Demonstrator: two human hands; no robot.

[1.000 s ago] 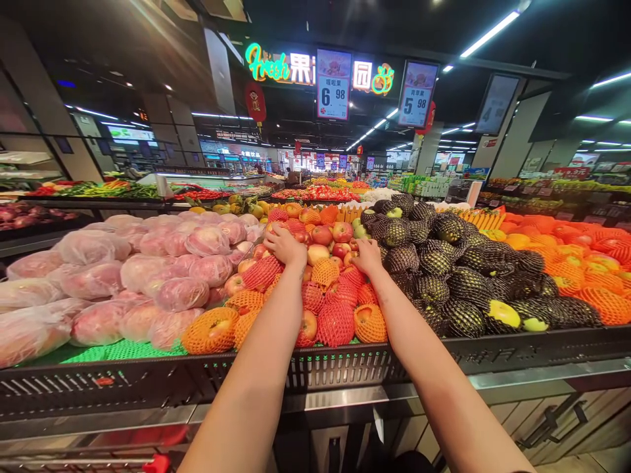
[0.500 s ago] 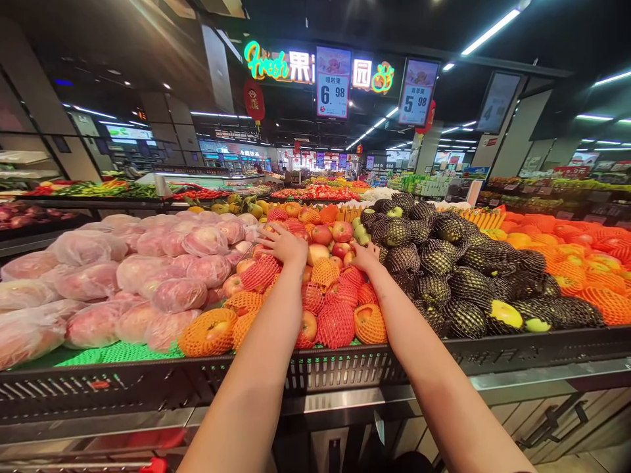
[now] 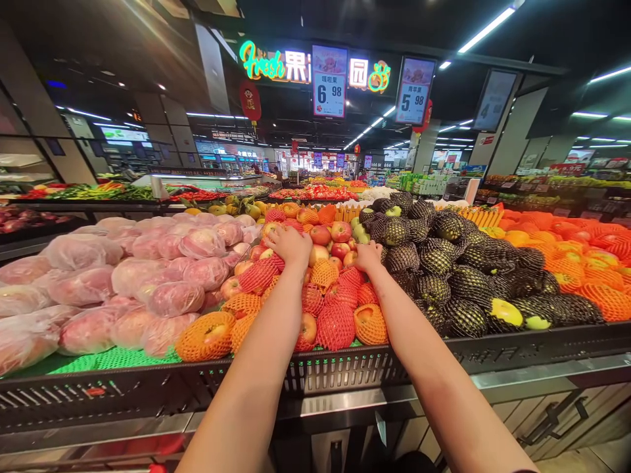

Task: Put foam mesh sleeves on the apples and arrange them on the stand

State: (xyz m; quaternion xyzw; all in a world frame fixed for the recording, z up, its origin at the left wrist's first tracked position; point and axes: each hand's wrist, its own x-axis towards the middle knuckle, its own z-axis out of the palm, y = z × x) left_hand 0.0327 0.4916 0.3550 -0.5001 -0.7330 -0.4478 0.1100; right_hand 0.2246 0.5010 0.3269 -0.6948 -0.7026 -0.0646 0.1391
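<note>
My left hand lies palm down on top of the pile of red apples, with its fingers curled over one apple beside a red foam net. My right hand rests on the same pile a little to the right, its fingers curled down among the apples so that what they hold is hidden. Both forearms reach over the black crate rim. Apples in red foam nets and in orange foam nets lie in front of my hands.
Bagged pink apples fill the left of the stand. Fruit in black nets lies to the right, then orange-netted fruit. Price signs hang overhead. More produce stands run behind.
My left hand's fingers, spread half a second ago, have curled down onto an apple. My right hand has drawn slightly back toward me. The view has dipped a little.
</note>
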